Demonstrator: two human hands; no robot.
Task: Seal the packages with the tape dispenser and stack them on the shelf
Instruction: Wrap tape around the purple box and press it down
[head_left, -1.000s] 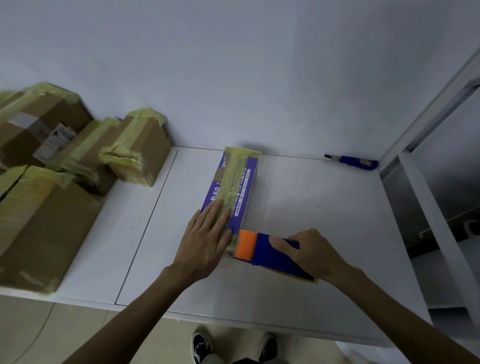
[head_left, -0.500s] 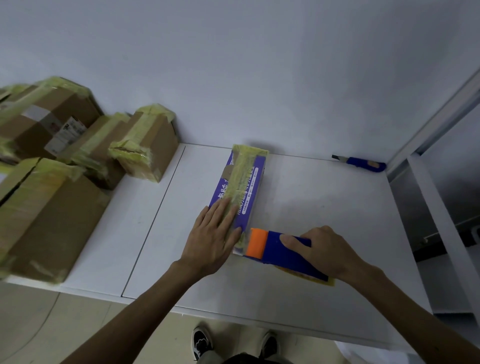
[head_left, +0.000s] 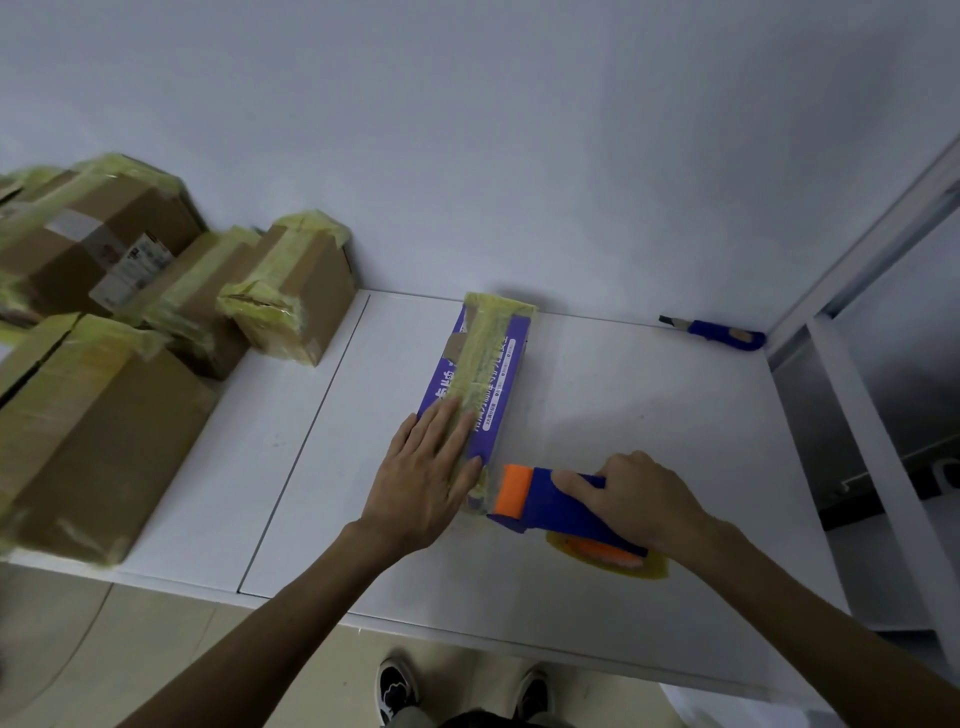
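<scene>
A long purple package (head_left: 498, 364) lies on the white table (head_left: 649, 415), with a strip of yellowish tape along its top. My left hand (head_left: 423, 473) presses flat on the near end of the package, fingers straight. Just right of that end, my right hand (head_left: 641, 501) grips the blue tape dispenser (head_left: 556, 501), whose orange roller sits at the package's near end. A yellowish roll of tape shows under the dispenser's rear.
Several brown cardboard boxes (head_left: 291, 291) wrapped in yellowish tape stand at the table's left. A blue utility knife (head_left: 719, 332) lies at the back right by the wall. A white shelf frame (head_left: 883, 467) rises at the right. My shoes show below the table's front edge.
The view has shifted a little, so everything sits further right in the frame. Both hands, the package and the dispenser keep the same places relative to each other.
</scene>
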